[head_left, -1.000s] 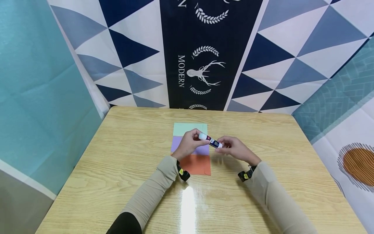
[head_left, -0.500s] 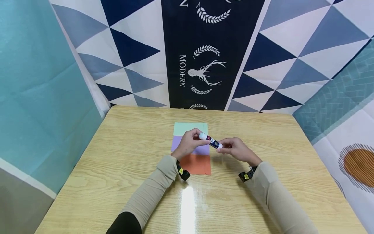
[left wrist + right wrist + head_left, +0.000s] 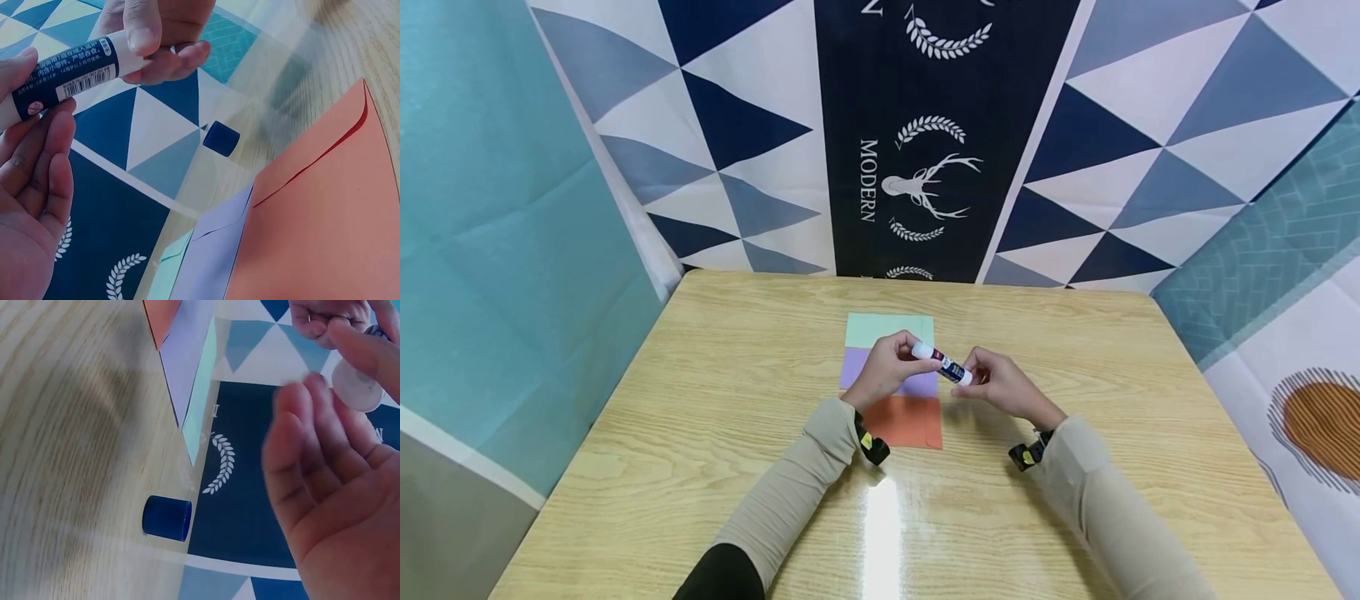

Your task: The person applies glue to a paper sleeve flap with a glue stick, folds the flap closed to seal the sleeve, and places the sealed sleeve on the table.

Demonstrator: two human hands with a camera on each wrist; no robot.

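Note:
A glue stick with a dark blue label and white ends is held at a slant between both hands, above the paper pieces. My left hand grips its upper left end, thumb on one side and fingers on the other. At the lower right end, my right hand pinches the white base between thumb and fingers. The glue stick's blue cap lies on its side on the table, below the right hand in the right wrist view. In the head view the right hand hides it.
Under the left hand, three envelopes overlap in a column on the wooden table: green at the far end, purple between, orange nearest. A patterned cloth hangs behind the table's far edge.
The right hand's fingers have shifted slightly around the glue stick's base, and its wrist has turned a little. The left hand keeps its hold almost in place. The envelopes have not moved.

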